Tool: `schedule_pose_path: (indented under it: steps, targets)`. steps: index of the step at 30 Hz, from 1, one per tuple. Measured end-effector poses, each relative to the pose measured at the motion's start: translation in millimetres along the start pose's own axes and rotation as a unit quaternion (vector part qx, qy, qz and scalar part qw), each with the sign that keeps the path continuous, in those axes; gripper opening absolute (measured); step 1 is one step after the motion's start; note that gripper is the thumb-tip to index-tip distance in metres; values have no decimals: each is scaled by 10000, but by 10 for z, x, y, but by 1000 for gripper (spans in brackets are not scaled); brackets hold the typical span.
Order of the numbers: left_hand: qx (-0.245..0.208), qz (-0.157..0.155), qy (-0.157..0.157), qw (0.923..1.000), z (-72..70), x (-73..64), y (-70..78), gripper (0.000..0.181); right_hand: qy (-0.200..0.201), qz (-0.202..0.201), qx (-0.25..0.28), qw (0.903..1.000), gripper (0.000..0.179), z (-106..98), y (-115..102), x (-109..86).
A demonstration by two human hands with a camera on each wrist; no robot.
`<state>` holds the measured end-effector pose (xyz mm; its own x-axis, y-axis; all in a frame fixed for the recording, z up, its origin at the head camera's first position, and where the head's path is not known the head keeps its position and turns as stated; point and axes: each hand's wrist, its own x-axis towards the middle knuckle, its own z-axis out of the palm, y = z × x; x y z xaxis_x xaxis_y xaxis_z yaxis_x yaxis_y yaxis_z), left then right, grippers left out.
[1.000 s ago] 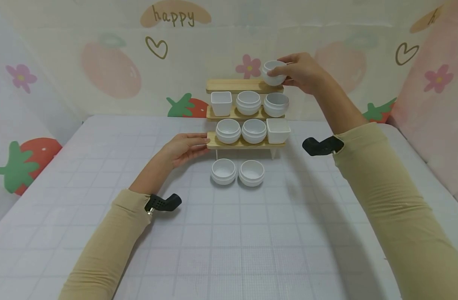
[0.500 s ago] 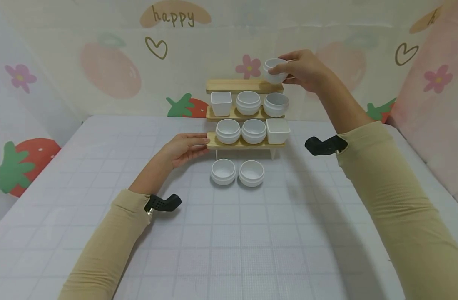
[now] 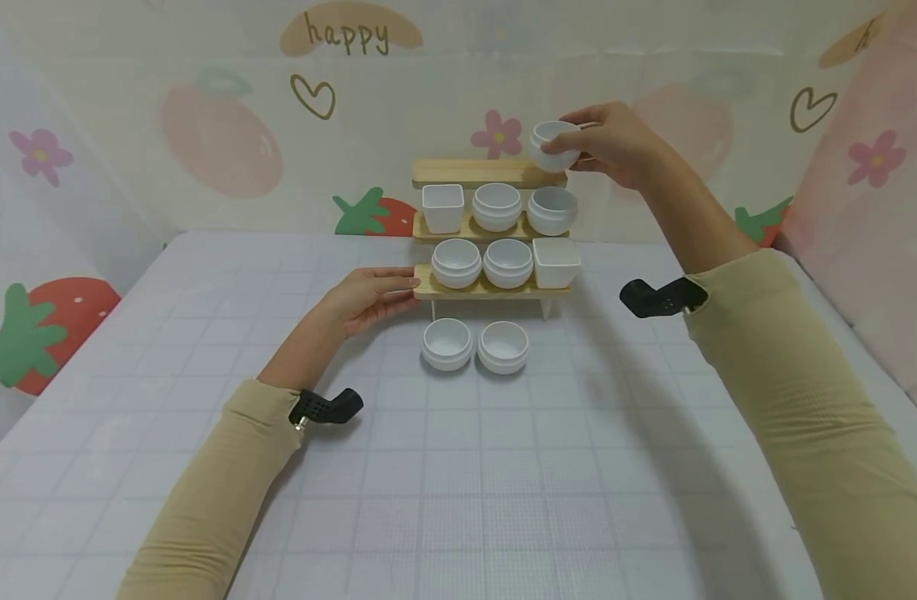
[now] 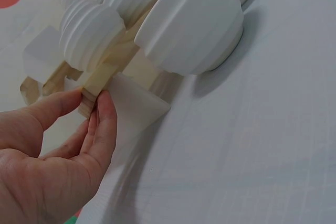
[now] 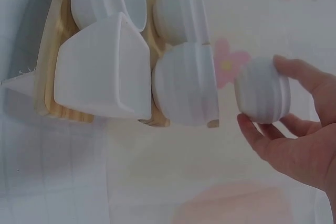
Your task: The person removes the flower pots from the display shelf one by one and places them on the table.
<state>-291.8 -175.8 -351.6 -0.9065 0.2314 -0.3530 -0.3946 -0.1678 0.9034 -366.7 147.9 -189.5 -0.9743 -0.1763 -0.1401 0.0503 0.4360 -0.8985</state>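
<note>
In the head view a three-tier wooden stand with white supports holds small white bowls. My left hand pinches the left end of its lowest board between thumb and fingers. My right hand grips a round white bowl over the right end of the top board; the right wrist view shows this bowl apart from the stand. The middle board bears a square bowl and two round bowls, one of them a round bowl in the centre. On the lowest board stand two round bowls and a square bowl.
Two round bowls, a left bowl and a right bowl, stand on the table in front of the stand. A pale grid-patterned cloth covers the table. Behind the stand rises a printed backdrop.
My right hand has shifted slightly right with the bowl, rising a little and then coming down a little. My left hand stays on the lowest board.
</note>
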Motion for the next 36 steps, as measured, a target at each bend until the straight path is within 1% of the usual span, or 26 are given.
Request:
schedule_pose_path:
  steps: [6, 13, 20, 24, 31, 36]
  targets:
    - [-43, 36, 12, 10000, -1, 10, -6, 55, -41, -31, 90, 9999, 72, -22, 25, -15]
    - [-43, 38, -22, 10000, 6, 1, 2, 56, -175, -177, 153, 9996, 73, -60, 51, -68]
    - [-20, 30, 7, 10000, 3, 22, -4, 55, -76, -187, 97, 9997, 73, -71, 66, -130]
    - [-23, 39, -6, 10000, 8, 26, -2, 55, -95, -298, 51, 9995, 73, -82, 101, -166]
    - [-44, 57, -6, 10000, 6, 31, -4, 55, -136, -526, 253, 9982, 69, -96, 152, -221]
    - [-103, 44, -5, 9999, 4, 32, -6, 55, -156, -606, 248, 9977, 67, -107, 184, -260]
